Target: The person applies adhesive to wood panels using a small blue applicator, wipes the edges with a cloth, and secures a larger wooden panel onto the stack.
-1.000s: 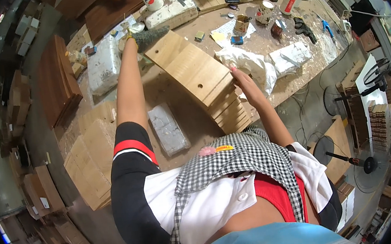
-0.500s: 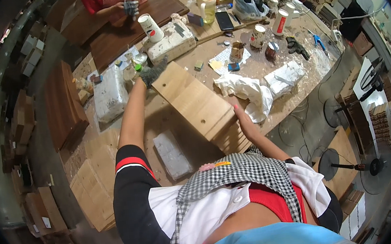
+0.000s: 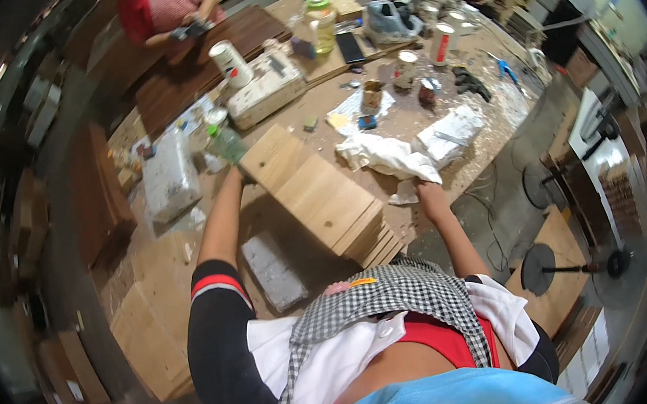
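One board stack (image 3: 310,191) lies between left hand (image 3: 245,176) and right hand (image 3: 427,190), both grips seemingly untellable.

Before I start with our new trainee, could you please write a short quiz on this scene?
1. Which hand is nearer the crumpled white cloth?
2. True or false: the stacked wooden boards reach nearer the checked apron than the green-capped bottle does.
3. Fill in: the tool beside the black glove is coloured ____.

Key:
1. The right hand.
2. True.
3. Blue.
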Demonstrator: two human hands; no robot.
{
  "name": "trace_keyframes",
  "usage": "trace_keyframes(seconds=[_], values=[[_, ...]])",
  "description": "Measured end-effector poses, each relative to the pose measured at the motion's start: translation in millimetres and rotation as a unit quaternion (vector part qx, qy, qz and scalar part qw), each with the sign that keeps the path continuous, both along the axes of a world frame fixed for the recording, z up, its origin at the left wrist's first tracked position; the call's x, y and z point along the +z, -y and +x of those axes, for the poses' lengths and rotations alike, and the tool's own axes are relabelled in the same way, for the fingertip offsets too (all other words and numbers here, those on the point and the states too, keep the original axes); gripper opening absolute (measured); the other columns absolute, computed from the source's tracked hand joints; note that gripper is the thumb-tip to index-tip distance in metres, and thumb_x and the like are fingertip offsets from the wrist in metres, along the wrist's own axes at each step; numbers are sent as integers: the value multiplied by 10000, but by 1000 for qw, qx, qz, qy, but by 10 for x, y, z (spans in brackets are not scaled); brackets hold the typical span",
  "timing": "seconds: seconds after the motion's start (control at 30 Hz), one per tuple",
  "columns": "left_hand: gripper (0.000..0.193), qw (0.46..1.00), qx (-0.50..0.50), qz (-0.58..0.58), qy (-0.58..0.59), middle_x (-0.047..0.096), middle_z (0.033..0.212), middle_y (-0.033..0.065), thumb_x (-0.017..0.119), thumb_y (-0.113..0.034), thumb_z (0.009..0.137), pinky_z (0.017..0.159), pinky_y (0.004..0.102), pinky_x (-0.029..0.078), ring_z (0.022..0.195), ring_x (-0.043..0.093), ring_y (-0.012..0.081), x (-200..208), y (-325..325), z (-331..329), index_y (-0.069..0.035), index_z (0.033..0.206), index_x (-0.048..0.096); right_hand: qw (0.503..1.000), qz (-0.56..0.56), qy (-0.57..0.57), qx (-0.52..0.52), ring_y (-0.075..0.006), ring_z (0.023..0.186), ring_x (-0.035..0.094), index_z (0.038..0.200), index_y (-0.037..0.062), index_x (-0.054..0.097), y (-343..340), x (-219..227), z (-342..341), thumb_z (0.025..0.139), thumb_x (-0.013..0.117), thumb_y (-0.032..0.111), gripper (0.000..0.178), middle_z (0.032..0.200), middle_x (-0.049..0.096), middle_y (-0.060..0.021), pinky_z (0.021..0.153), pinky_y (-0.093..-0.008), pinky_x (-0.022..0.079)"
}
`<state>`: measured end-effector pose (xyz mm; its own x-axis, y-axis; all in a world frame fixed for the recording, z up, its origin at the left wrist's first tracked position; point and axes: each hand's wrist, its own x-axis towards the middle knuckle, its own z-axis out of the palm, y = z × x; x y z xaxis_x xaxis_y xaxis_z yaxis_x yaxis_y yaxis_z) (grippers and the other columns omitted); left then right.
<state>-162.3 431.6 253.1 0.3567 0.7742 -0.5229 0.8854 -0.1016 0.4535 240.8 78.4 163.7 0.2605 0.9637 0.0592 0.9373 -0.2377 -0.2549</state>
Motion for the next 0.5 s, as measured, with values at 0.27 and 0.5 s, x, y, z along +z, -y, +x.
trace_keyframes(seconds=[0.27, 0.5], values=[[582, 999, 42, -21, 25, 514, 1349, 247, 520, -382, 973, 1026, 346, 414, 1206, 520, 327, -337, 305, 228, 52, 1357, 475, 737, 150, -572, -328, -350, 1292, 422, 1380, 137, 468, 712, 291, -753, 926, 613, 388, 539, 1440, 414, -149, 1020, -469, 423], [557, 997, 27, -35, 57, 523, 1335, 253, 510, -362, 981, 1016, 345, 423, 1191, 530, 331, -577, 751, 668, 57, 1347, 482, 395, -1, -880, -265, -288, 1340, 443, 1494, 77, 344, 843, 386, -954, 997, 366, 622, 738, 1486, 458, -104, 1137, -459, 321]])
